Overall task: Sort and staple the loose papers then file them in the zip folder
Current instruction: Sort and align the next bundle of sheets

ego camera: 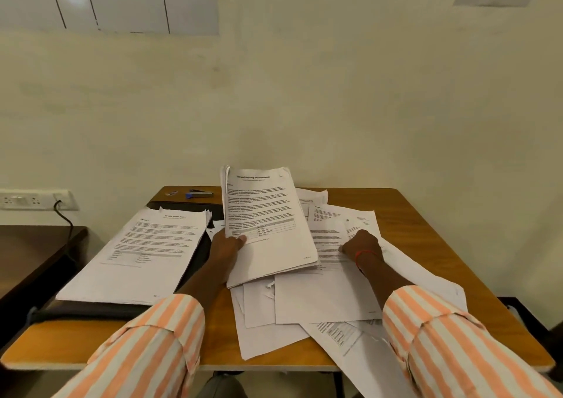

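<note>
A: Where are the hands?

B: The left hand (227, 245) holds a thick sheaf of white printed pages (268, 214) by its lower left edge, thumb laid across the front sheet and the other fingers hidden behind. The sheaf is tilted up off the brown wooden table (411, 214), with its bottom edge down among the loose white sheets of paper (323, 300) scattered over the middle and right of the table.

A: And the right hand?

B: The right hand (362, 245) is down on those loose sheets, just right of the sheaf, knuckles up and a red thread (364, 254) around the wrist. Its fingers curl under, out of sight, so I cannot tell whether it grips a sheet or only presses on it.

A: Any sorted pile?

B: A neat stack of printed pages (143, 254) lies on the left side, on top of a dark flat folder (91, 309) that shows along its near and far edges.

A: The stapler?

B: The blue and black stapler (199, 195) lies at the far edge of the table, well apart from both hands, behind the stack.

A: Anything else?

B: Orange and white striped sleeves (146, 346) on both arms, and a white wall socket (21, 199) at left with a black cable (65, 218) plugged in.
</note>
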Demonstrator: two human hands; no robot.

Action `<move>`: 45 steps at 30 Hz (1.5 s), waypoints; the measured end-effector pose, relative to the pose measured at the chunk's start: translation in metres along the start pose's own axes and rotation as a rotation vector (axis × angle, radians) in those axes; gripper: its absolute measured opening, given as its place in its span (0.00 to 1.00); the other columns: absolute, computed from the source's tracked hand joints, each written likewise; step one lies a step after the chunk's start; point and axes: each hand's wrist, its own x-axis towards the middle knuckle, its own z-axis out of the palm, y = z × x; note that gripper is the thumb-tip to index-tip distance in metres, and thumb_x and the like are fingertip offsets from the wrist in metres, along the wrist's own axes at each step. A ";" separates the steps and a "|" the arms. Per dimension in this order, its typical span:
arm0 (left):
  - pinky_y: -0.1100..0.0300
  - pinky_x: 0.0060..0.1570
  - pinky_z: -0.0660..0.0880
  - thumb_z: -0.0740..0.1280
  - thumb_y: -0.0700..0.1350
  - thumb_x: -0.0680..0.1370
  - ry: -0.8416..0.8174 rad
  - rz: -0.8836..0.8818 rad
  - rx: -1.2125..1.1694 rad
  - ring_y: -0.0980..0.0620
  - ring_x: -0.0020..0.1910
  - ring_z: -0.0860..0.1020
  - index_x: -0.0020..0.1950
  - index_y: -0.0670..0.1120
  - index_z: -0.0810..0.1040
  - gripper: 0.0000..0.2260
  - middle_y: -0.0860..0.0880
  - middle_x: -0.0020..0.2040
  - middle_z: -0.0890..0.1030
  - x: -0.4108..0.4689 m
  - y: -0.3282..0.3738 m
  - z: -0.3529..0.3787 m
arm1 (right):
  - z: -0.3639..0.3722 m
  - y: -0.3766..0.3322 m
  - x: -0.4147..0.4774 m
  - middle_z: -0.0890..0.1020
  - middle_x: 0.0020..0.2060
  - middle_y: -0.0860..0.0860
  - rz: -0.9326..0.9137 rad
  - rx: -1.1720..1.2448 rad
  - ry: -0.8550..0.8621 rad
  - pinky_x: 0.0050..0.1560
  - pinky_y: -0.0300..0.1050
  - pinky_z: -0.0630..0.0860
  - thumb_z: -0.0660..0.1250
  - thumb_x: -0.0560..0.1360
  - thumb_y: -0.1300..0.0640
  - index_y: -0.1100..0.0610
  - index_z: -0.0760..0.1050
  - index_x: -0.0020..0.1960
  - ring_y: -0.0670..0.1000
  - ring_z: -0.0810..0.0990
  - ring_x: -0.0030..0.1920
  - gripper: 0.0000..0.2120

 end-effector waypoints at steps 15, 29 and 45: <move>0.50 0.53 0.74 0.66 0.37 0.81 0.013 0.032 -0.020 0.47 0.50 0.79 0.70 0.44 0.73 0.17 0.45 0.60 0.80 -0.004 0.009 0.002 | -0.006 -0.010 -0.003 0.83 0.47 0.56 -0.176 0.357 0.219 0.46 0.51 0.80 0.68 0.78 0.57 0.54 0.75 0.49 0.58 0.81 0.46 0.02; 0.52 0.59 0.75 0.67 0.34 0.81 -0.051 0.148 0.055 0.46 0.56 0.78 0.68 0.41 0.75 0.16 0.46 0.59 0.80 -0.003 -0.013 -0.010 | 0.007 0.026 0.000 0.83 0.60 0.50 -0.203 1.043 0.198 0.64 0.58 0.77 0.67 0.80 0.56 0.55 0.77 0.66 0.53 0.81 0.59 0.14; 0.47 0.62 0.76 0.68 0.37 0.80 -0.061 0.153 0.035 0.44 0.60 0.79 0.69 0.44 0.75 0.16 0.47 0.59 0.81 -0.006 -0.015 -0.012 | 0.012 0.029 0.002 0.83 0.58 0.48 -0.188 1.001 0.208 0.62 0.60 0.78 0.67 0.80 0.54 0.53 0.78 0.64 0.52 0.82 0.58 0.13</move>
